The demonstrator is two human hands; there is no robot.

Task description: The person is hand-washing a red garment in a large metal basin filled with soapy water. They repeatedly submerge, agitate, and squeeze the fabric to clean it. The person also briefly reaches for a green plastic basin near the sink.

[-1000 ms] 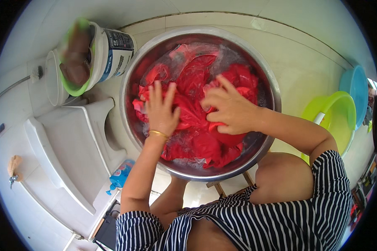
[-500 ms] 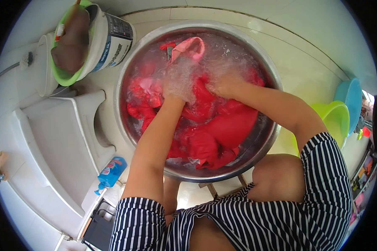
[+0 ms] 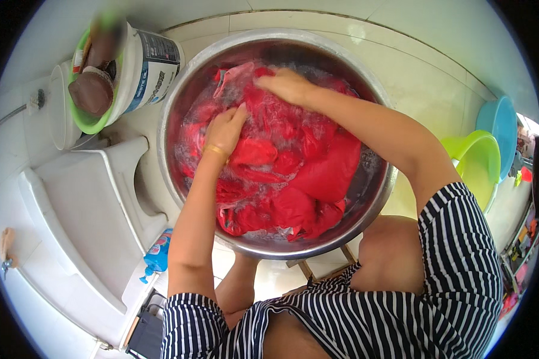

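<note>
A wide metal basin (image 3: 379, 197) holds soaked red clothes (image 3: 326, 170) in sudsy, reddish water. My left hand (image 3: 224, 130), with a gold-coloured bracelet at the wrist, is at the left of the pile, its fingers bent onto the wet red cloth. Farther back, my right hand (image 3: 286, 87) has its fingers closed on a bunched part of the red clothes; a bit of cloth shows past the fingertips. A pink strip of cloth (image 3: 236, 75) stands out of the water between the hands, toward the back. The fingertips of both hands are partly hidden by cloth and suds.
At the back left stands a white bucket (image 3: 153, 72) with a green basin (image 3: 90, 125) on it. A white ceramic fixture (image 3: 84, 197) and a blue bottle (image 3: 159, 251) are at left. Yellow-green (image 3: 479, 161) and blue basins (image 3: 498, 128) stand at right.
Both hands have come up out of the splashing water. The left has shifted slightly left, the right back and toward the left. The red clothes between them have spread and shifted.
</note>
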